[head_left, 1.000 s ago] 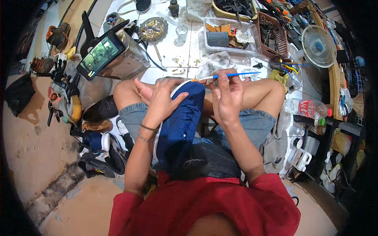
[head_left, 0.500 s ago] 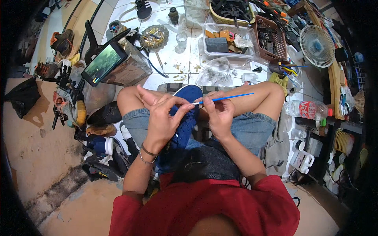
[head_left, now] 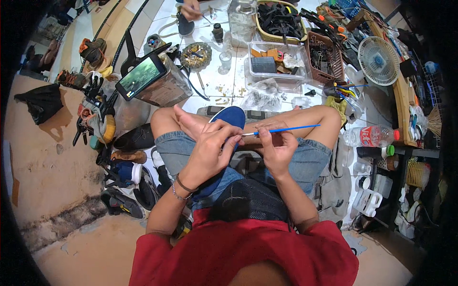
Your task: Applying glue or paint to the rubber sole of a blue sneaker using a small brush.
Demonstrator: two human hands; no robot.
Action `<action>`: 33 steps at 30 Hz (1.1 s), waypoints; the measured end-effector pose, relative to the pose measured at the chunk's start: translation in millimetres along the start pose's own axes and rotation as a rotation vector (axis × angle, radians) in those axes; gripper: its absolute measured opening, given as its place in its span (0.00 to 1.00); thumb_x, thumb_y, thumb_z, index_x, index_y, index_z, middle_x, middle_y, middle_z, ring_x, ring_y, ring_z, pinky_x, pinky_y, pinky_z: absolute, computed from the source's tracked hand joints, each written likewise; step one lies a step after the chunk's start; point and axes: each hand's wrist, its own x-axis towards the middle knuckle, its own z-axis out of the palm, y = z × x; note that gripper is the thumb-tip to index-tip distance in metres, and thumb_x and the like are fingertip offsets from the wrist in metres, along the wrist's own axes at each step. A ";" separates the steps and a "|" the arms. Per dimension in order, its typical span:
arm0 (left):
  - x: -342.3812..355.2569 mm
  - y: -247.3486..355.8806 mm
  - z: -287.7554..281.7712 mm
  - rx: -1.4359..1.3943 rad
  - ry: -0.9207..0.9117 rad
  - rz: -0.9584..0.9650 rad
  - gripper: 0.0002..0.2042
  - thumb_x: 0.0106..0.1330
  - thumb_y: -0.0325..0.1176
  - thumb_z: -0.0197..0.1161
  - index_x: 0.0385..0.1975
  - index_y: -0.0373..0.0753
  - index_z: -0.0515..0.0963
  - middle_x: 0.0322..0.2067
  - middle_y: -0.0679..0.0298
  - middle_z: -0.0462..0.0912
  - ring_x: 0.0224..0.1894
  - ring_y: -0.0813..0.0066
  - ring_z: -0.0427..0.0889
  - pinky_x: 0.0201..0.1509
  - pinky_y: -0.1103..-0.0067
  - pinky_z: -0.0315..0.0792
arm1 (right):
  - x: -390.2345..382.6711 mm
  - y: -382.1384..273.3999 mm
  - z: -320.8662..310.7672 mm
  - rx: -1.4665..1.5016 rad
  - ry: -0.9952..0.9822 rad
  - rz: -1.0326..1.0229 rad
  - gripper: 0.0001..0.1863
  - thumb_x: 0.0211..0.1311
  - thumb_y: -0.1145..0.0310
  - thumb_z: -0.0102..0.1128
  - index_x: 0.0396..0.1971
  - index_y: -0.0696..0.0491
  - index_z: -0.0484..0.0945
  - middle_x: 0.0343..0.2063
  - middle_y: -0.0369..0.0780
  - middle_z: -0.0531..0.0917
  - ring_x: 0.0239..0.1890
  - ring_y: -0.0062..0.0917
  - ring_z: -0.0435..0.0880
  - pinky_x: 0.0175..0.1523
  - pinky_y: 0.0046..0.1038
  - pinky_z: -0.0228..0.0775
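A thin paintbrush (head_left: 298,127) with a blue handle and pale metal ferrule lies crosswise in front of me. My right hand (head_left: 277,151) grips it near the ferrule, handle pointing right. The thumb and fingertips of my left hand (head_left: 209,151) are pinched at its bristle end, hiding the bristles. Below my hands, a dark blue shoe (head_left: 230,114) rests between my crossed legs, toe pointing away from me. My left hand and wrist cover part of the shoe.
A phone (head_left: 141,76) leans on a box at left, beside a glass dish (head_left: 195,55) of stubs. Farther off are a clear plastic tub (head_left: 279,78) and another person's hand (head_left: 192,9). Shoes crowd my left; a bottle (head_left: 372,137) lies at right.
The brush and my right hand have shifted slightly right, showing more of the ferrule. Another person's hand has come into view at the top. The whole view has shifted a little.
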 end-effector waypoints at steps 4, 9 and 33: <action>-6.2 7.5 4.3 -0.043 0.022 -0.015 0.05 0.61 0.23 0.64 0.35 0.32 0.79 0.33 0.56 0.81 0.38 0.55 0.80 0.46 0.66 0.73 | 3.4 -6.6 -9.0 -0.159 -0.029 -0.205 0.03 0.60 0.81 0.65 0.30 0.63 0.79 0.30 0.42 0.83 0.37 0.26 0.82 0.46 0.26 0.73; -9.4 16.8 8.1 -0.092 0.133 -0.019 0.06 0.57 0.23 0.66 0.34 0.31 0.80 0.32 0.55 0.80 0.33 0.59 0.83 0.36 0.70 0.77 | 8.3 -20.7 -9.1 -0.306 -0.093 -0.434 0.05 0.55 0.81 0.67 0.26 0.62 0.77 0.24 0.43 0.81 0.30 0.30 0.82 0.46 0.34 0.75; -44.8 -31.4 -73.2 0.038 0.286 -0.116 0.05 0.54 0.26 0.66 0.30 0.34 0.84 0.29 0.62 0.87 0.31 0.76 0.84 0.38 0.80 0.76 | 95.2 10.0 0.5 -0.780 -0.264 -0.519 0.06 0.68 0.72 0.60 0.37 0.59 0.78 0.27 0.46 0.82 0.26 0.30 0.82 0.35 0.30 0.74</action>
